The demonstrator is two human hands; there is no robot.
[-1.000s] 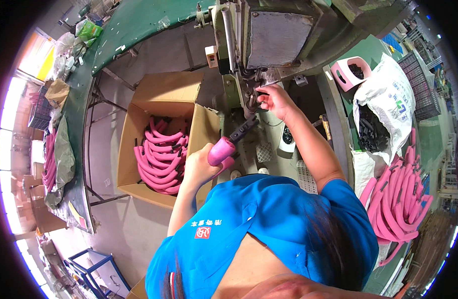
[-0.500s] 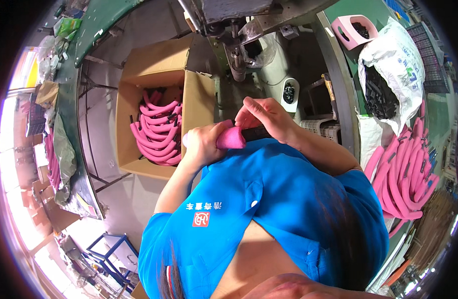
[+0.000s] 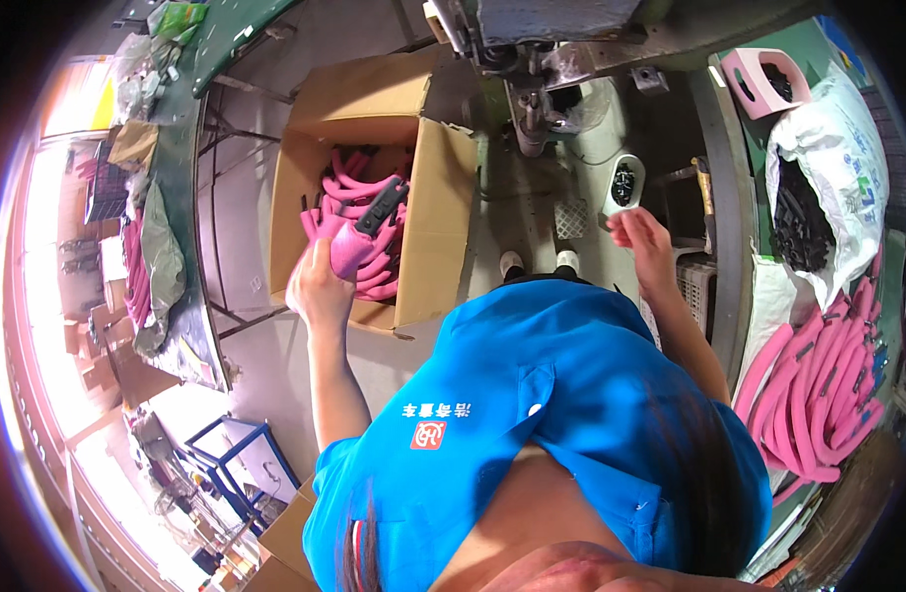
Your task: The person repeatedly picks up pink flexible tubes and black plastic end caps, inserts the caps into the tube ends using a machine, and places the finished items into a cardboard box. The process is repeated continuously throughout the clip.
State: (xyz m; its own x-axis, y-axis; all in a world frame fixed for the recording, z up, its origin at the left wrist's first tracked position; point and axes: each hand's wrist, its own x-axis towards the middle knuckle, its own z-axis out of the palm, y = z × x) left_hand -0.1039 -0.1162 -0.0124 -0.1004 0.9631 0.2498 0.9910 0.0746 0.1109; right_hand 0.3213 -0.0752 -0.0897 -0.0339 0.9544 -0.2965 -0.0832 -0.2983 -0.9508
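My left hand [image 3: 320, 291] is closed around a pink foam-covered tube [image 3: 348, 248] with a black piece [image 3: 384, 207] sticking out of its far end. It is held over the near side of an open cardboard box [image 3: 435, 222], where several curved pink tubes [image 3: 379, 279] with black ends lie piled. Out to the right, my right hand [image 3: 645, 247] has its fingers apart and nothing visible in them. Just beyond its fingertips is a small white oval tray [image 3: 613, 203] of black parts [image 3: 623, 184].
A machine head [image 3: 529, 109] hangs ahead, above the floor. On the right-hand bench stand a pink container [image 3: 751, 97] and a white sack [image 3: 839, 148] of black parts, with a heap of pink tubes [image 3: 813, 385] nearer. A green bench [image 3: 198, 326] runs along the left.
My left hand has carried the pink tube forward and left, over the box. My right hand has left the tube's black end and moved right toward the white tray. The view has shifted.
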